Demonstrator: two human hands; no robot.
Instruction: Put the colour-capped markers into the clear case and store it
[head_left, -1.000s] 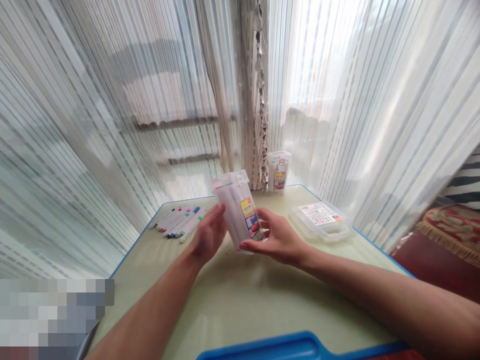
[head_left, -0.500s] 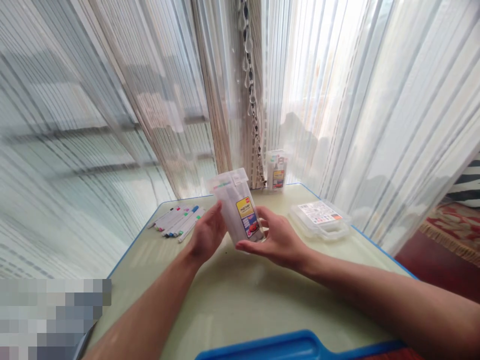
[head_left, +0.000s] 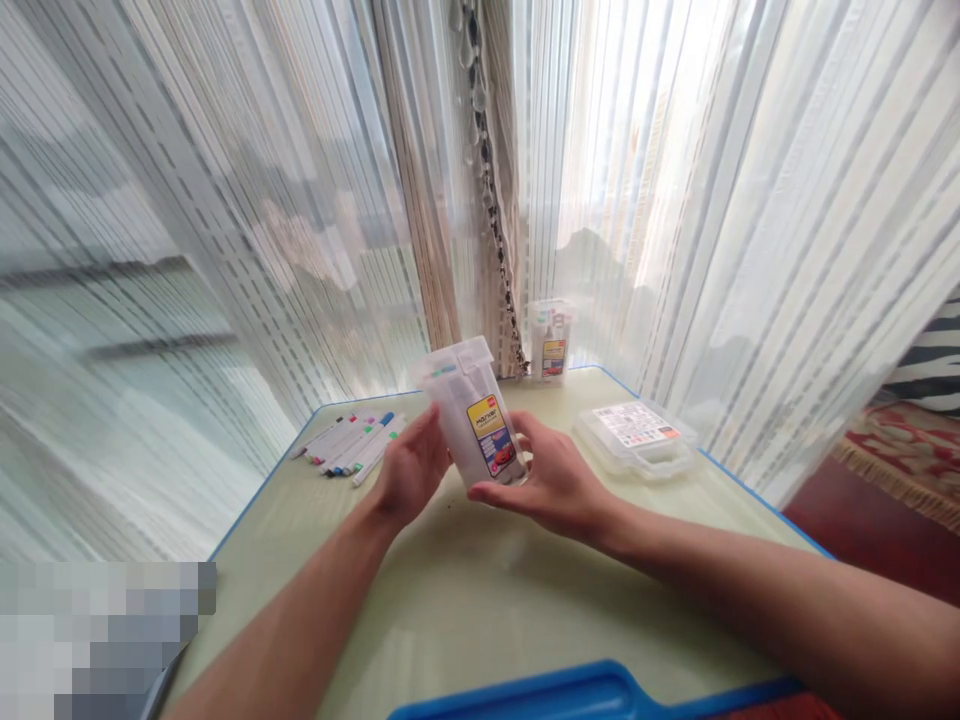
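Both my hands hold a tall clear plastic marker case (head_left: 472, 415) upright, tilted slightly, with a yellow and red label on its front. My left hand (head_left: 411, 470) presses against its left side. My right hand (head_left: 544, 475) cups the lower right side, fingers wrapped around it. Light-bodied markers with coloured caps are faintly visible inside. Several loose markers (head_left: 352, 445) lie side by side on the table to the left of my left hand.
The pale green table (head_left: 480, 600) has a blue edge. A second upright clear case (head_left: 551, 340) stands at the back, and a flat clear box (head_left: 636, 438) lies at right. Sheer curtains (head_left: 712, 200) hang behind. A blue plastic object (head_left: 592, 695) sits at the near edge.
The view has turned slightly, shifting the curtains and table in the frame. The case stays in both hands, with little change in its tilt.
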